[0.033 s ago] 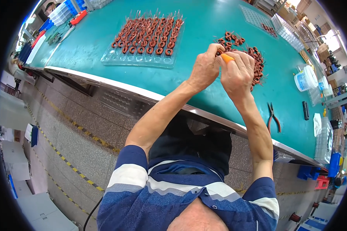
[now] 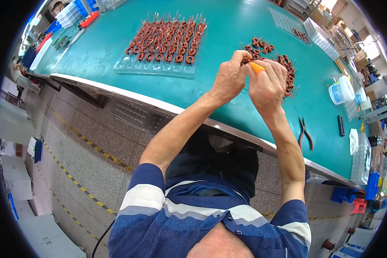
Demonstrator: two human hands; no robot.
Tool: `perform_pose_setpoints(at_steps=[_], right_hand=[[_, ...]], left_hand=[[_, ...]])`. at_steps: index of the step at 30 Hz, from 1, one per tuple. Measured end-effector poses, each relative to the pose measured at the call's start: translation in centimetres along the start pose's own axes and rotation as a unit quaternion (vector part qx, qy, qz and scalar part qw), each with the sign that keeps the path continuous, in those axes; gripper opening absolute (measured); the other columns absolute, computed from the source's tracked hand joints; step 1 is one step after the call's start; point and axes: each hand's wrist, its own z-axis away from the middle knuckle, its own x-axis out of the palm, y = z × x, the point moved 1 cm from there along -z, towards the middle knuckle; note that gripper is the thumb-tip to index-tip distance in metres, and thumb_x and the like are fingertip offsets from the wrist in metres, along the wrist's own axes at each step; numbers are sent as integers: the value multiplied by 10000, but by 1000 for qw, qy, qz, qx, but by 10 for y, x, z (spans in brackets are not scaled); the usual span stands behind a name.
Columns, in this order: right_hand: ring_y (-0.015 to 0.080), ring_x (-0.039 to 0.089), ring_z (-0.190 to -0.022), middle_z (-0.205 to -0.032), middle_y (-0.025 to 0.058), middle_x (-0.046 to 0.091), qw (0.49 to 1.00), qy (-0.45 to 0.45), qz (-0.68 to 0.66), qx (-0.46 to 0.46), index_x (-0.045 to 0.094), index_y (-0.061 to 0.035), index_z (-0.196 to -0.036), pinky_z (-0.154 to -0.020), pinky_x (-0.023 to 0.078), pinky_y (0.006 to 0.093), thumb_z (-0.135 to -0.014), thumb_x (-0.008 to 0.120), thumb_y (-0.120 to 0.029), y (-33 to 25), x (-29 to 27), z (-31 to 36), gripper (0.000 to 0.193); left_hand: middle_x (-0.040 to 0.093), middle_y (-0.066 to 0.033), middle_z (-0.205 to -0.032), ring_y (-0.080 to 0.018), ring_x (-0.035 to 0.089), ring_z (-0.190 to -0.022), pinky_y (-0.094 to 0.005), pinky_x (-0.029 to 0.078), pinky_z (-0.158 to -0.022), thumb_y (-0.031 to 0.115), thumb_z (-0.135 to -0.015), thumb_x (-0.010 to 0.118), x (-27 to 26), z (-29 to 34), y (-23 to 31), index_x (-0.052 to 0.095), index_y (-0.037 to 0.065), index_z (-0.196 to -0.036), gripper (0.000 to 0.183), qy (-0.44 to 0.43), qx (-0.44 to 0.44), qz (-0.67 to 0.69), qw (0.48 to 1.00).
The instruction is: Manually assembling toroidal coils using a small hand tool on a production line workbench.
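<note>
My left hand [image 2: 230,77] is closed, pinching a small copper-coloured wire-wound ring coil [image 2: 245,61] between thumb and fingertips. Close against it, my right hand [image 2: 268,84] is closed too, its fingers curled at the coil. A smooth orange piece [image 2: 257,67] shows at the right thumb and fingers; whether it is a finger cover or a handle I cannot tell. What the right fingertips grip is hidden. Behind and beside the hands lies a loose pile of similar ring coils [image 2: 289,74] with wire ends sticking out. To the left, a clear plastic tray [image 2: 155,69] holds rows of these coils, leads upward.
Pliers [image 2: 304,134] with reddish handles lie right of my forearm, near a black tool [image 2: 341,125]. A white tub [image 2: 342,90] stands farther right. Another clear tray [image 2: 284,23] with some coils is at the back right. The table's pale front edge [image 2: 159,106] runs before me.
My right hand has turned slightly and the orange piece has shifted a little to the right. Both hands stay together at the coil.
</note>
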Motion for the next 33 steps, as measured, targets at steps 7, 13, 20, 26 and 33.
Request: perform_pose_setpoints(at_steps=[7, 13, 20, 26, 33], right_hand=[[37, 473, -583, -704, -3, 648, 822, -28, -304, 482, 715, -3, -903, -528, 381, 229, -862, 695, -203, 18, 13, 24, 205], [57, 528, -694, -807, 20, 681, 740, -45, -391, 545, 716, 7, -897, -640, 418, 224, -867, 684, -179, 25, 20, 28, 191], [107, 590, -854, -890, 45, 694, 633, -105, -522, 562, 709, -34, -918, -811, 427, 277, -886, 642, -236, 33, 35, 38, 215], [124, 616, -916, -980, 43, 671, 618, -121, -515, 582, 644, -52, -1050, -767, 472, 275, -916, 609, -405, 22, 21, 30, 379], [103, 621, -738, -797, 11, 669, 685, -131, -532, 480, 691, -43, -966, -668, 458, 233, -965, 552, -292, 10, 27, 17, 285]], left_hand=[[529, -13, -671, -74, 480, -549, -250, 408, -495, 102, -942, 530, -10, 6, 6, 517, 12, -1069, 156, -47, -145, 109, 982], [473, -4, -669, -80, 460, -558, -244, 394, -507, 109, -964, 494, -19, 4, 5, 485, 10, -1044, 127, -96, -193, 211, 954], [495, -31, -730, -103, 472, -581, -243, 401, -515, 150, -993, 444, -19, 8, 1, 453, 34, -1031, 122, -101, -275, 298, 908], [520, -47, -786, -123, 502, -639, -240, 430, -595, 147, -995, 448, -35, 11, -3, 453, 39, -1149, 188, -71, -309, 362, 877], [539, -40, -807, -106, 527, -668, -235, 443, -627, 110, -971, 493, -40, 6, 7, 447, 2, -1203, 261, -129, -244, 342, 898]])
